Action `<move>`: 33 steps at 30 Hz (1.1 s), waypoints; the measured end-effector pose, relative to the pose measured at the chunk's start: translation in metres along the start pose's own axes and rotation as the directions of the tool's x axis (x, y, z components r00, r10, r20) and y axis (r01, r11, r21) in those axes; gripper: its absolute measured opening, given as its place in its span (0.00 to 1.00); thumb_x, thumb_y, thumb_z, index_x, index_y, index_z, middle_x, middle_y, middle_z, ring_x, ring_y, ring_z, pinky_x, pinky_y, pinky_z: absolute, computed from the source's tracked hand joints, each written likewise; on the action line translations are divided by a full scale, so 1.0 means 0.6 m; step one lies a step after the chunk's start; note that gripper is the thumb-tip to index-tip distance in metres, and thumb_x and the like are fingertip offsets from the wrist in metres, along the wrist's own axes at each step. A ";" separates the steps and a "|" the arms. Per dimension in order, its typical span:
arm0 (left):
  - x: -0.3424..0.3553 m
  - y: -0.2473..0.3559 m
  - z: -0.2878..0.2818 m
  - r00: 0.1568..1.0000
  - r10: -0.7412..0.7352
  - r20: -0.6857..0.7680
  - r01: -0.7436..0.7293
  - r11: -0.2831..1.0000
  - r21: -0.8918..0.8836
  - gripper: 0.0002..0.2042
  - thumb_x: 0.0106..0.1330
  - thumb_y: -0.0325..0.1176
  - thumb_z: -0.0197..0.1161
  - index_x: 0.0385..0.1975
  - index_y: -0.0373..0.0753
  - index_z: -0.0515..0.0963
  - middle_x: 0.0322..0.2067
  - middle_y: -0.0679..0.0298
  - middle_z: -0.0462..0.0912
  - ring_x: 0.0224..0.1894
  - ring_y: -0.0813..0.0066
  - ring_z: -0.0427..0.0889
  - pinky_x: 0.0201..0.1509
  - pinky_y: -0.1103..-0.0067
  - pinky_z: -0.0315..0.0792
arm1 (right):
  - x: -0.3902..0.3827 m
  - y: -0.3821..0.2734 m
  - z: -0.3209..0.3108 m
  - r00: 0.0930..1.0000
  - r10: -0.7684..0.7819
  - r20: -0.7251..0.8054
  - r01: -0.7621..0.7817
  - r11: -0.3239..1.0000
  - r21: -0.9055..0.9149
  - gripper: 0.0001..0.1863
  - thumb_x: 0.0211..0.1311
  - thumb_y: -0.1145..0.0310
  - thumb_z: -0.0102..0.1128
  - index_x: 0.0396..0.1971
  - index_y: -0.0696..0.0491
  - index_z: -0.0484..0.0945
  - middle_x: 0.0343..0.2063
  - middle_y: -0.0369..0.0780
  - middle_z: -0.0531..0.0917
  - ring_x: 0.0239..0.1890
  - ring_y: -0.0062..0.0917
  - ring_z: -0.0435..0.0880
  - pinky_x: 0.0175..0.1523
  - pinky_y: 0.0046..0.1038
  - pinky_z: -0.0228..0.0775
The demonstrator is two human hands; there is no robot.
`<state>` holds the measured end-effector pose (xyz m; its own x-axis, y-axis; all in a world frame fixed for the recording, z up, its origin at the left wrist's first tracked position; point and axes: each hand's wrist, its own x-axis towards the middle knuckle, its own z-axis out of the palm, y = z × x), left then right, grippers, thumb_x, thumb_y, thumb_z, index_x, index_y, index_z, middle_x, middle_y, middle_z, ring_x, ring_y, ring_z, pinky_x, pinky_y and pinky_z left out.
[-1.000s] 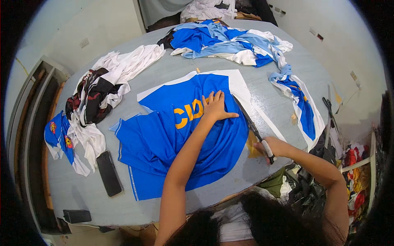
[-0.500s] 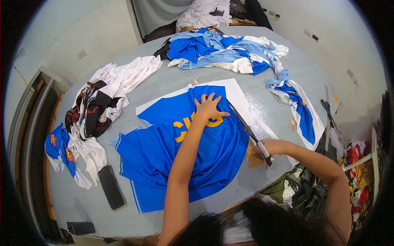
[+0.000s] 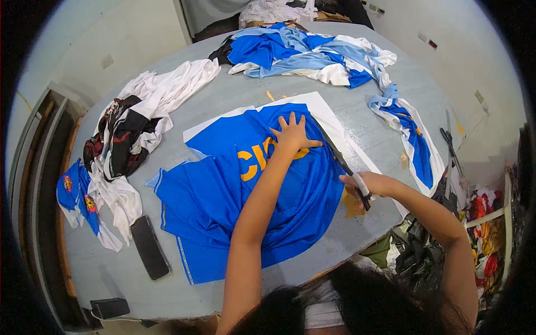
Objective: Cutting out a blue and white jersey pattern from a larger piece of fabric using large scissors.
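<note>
My left hand (image 3: pixel 293 134) lies spread on the blue fabric (image 3: pixel 285 206) with orange lettering, pressing near its upper right part. My right hand (image 3: pixel 365 184) grips large dark scissors (image 3: pixel 346 164) with a light wrapping on the handle, their blades lying along the right edge of the blue fabric. Beneath that fabric a white sheet (image 3: pixel 363 156) shows along the top and right side. The blue fabric is folded and rumpled at its lower left, on the grey table (image 3: pixel 117 279).
A white and black garment pile (image 3: pixel 167 95) lies left, with a black phone (image 3: pixel 149 247) and small black box (image 3: pixel 110 307) below it. Blue and white garments (image 3: pixel 262 53) cover the back and right. More black scissors (image 3: pixel 446 139) rest at the right edge, beside a bin of scraps (image 3: pixel 483 223).
My left hand and the scissors in my right hand have shifted slightly on the fabric; my left fingers remain spread. The whole view has moved a little with the camera.
</note>
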<state>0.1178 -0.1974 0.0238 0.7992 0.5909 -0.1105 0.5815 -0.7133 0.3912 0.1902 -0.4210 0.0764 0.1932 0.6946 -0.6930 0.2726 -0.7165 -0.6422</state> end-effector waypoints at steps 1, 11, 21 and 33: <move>0.000 0.001 0.000 1.000 0.000 -0.002 0.000 1.000 -0.003 0.54 0.33 0.66 0.65 0.62 0.43 0.54 0.63 0.55 0.46 0.64 0.43 0.41 0.56 0.38 0.40 | 0.001 0.001 0.000 1.000 0.000 0.000 0.000 1.000 -0.002 0.29 0.59 0.41 0.43 0.12 0.52 0.66 0.10 0.32 0.68 0.10 0.17 0.72 0.14 0.20 0.65; -0.002 -0.001 0.004 1.000 -0.027 -0.014 0.026 0.998 -0.056 0.55 0.31 0.63 0.68 0.61 0.39 0.54 0.63 0.53 0.46 0.64 0.41 0.40 0.55 0.37 0.42 | -0.002 0.009 0.009 0.997 -0.074 0.017 0.075 0.997 -0.019 0.30 0.63 0.45 0.39 0.09 0.52 0.64 0.07 0.34 0.70 0.10 0.19 0.74 0.17 0.21 0.64; -0.012 0.010 0.000 0.998 -0.058 -0.021 0.056 0.997 -0.061 0.54 0.33 0.61 0.69 0.60 0.36 0.54 0.62 0.52 0.46 0.63 0.41 0.41 0.55 0.38 0.43 | 0.001 0.019 0.004 0.992 -0.124 -0.014 0.119 0.971 -0.206 0.30 0.64 0.50 0.39 0.08 0.54 0.68 0.06 0.36 0.73 0.10 0.20 0.74 0.18 0.21 0.63; 0.018 -0.033 -0.001 0.951 0.200 -0.238 -0.190 0.980 0.064 0.35 0.43 0.58 0.63 0.50 0.42 0.71 0.57 0.60 0.62 0.61 0.57 0.53 0.60 0.45 0.32 | -0.002 0.025 0.005 0.966 -0.257 -0.022 0.218 0.858 -0.466 0.30 0.63 0.50 0.39 0.09 0.55 0.72 0.08 0.36 0.76 0.12 0.20 0.75 0.21 0.22 0.66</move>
<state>0.1150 -0.1766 0.0156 0.8396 0.5087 0.1905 0.4277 -0.8353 0.3455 0.1911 -0.4329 0.0668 0.1376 0.8568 -0.4970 0.7151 -0.4331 -0.5486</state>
